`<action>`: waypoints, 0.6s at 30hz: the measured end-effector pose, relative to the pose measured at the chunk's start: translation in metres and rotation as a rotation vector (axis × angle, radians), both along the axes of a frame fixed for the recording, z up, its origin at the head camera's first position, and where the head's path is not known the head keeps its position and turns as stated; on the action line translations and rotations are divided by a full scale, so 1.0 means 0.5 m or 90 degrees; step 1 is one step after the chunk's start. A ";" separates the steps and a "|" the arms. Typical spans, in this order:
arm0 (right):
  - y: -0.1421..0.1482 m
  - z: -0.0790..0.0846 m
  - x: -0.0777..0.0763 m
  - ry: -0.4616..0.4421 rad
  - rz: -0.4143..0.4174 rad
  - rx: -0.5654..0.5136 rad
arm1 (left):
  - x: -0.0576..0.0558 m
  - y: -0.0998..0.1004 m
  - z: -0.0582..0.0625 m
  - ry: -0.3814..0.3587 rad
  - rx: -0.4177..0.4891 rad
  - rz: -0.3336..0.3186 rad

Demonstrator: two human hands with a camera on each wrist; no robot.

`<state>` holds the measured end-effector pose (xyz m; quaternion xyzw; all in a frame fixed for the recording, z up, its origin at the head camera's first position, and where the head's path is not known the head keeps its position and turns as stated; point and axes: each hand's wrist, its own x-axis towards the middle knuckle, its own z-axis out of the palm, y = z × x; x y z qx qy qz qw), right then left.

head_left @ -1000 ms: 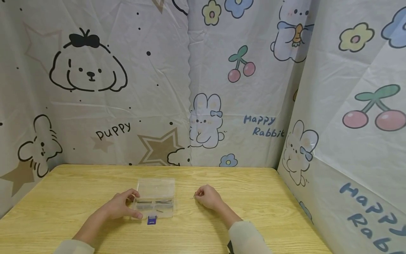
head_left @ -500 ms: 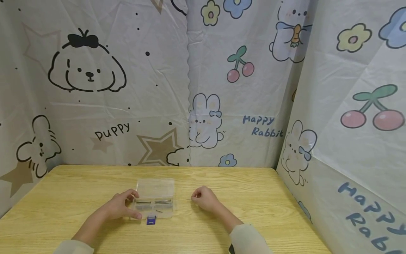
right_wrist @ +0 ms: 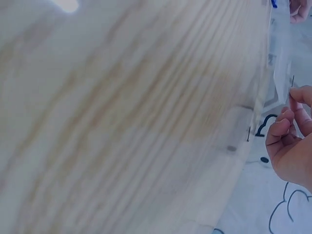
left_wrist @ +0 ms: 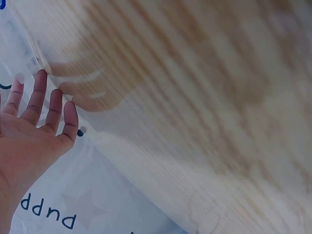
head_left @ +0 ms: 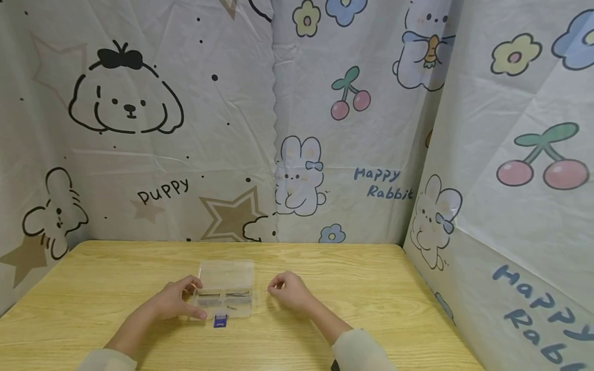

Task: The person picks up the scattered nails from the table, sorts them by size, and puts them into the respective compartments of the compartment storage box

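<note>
A clear plastic box (head_left: pixel 227 312) with its lid raised lies on the table. Its compartments hold several thin dark metal pieces (head_left: pixel 237 294) that look like nails, and a short one lies in the front part. My left hand (head_left: pixel 174 300) grips the box's left end, thumb at the front and fingers toward the back; in the left wrist view its fingertips touch the edge. Just right of the box, my right hand (head_left: pixel 291 291) pinches a thin nail (right_wrist: pixel 293 81) between thumb and forefinger. In the head view that nail is barely visible.
A blue latch (head_left: pixel 220 321) sticks out at the front of the box. The wooden table (head_left: pixel 325 268) reaches back to a printed curtain (head_left: pixel 232 154), with another curtain (head_left: pixel 510 216) along the right side. A thin dark line (right_wrist: pixel 248 132) shows near the table edge, its nature unclear.
My right hand has moved left, closer to the box, with the nail still pinched. The left hand keeps its grip on the box's left end.
</note>
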<state>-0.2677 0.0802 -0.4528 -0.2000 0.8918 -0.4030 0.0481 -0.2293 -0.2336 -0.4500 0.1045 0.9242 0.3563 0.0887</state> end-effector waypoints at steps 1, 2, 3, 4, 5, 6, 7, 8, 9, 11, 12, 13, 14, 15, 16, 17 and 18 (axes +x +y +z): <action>-0.004 0.000 0.001 -0.003 -0.001 0.002 | 0.000 0.000 0.000 -0.001 0.000 0.000; -0.007 0.001 0.001 -0.007 0.001 -0.002 | 0.000 0.000 0.001 -0.002 0.000 -0.001; -0.011 0.002 0.003 -0.012 0.004 -0.007 | 0.000 0.000 0.001 -0.001 -0.001 -0.001; -0.014 0.003 0.004 -0.016 0.008 -0.011 | 0.000 0.000 0.001 0.000 -0.002 -0.001; -0.017 0.003 0.005 -0.020 0.011 -0.016 | 0.000 0.000 0.000 0.000 -0.003 -0.001; -0.020 0.003 0.007 -0.021 0.015 -0.018 | 0.000 0.000 0.000 0.000 -0.003 0.000; -0.023 0.003 0.008 -0.021 0.018 -0.020 | 0.000 0.000 -0.001 0.001 -0.004 0.001; -0.026 0.004 0.011 -0.023 0.021 -0.023 | 0.000 0.001 -0.001 0.002 -0.006 0.001; -0.029 0.005 0.013 -0.022 0.023 -0.024 | -0.001 0.000 -0.002 0.004 -0.007 0.001; -0.035 0.005 0.018 -0.018 0.028 -0.021 | -0.002 0.000 -0.003 0.004 -0.008 0.002; -0.039 0.004 0.020 -0.016 0.030 -0.018 | -0.002 0.000 -0.004 0.003 -0.007 0.003; -0.043 0.004 0.021 -0.014 0.032 -0.015 | -0.003 0.000 -0.004 0.003 -0.008 0.002; -0.046 0.004 0.023 -0.011 0.034 -0.012 | -0.003 -0.001 -0.005 0.003 -0.007 0.002; -0.050 0.003 0.025 -0.009 0.037 -0.010 | -0.003 -0.001 -0.006 0.003 -0.007 0.001; -0.054 0.003 0.026 -0.005 0.040 -0.009 | -0.004 -0.002 -0.006 0.002 -0.006 0.001; -0.058 0.003 0.028 -0.003 0.044 -0.009 | -0.004 -0.002 -0.007 0.002 -0.004 -0.001; -0.061 0.003 0.030 -0.001 0.048 -0.010 | -0.004 -0.003 -0.007 0.002 -0.003 0.000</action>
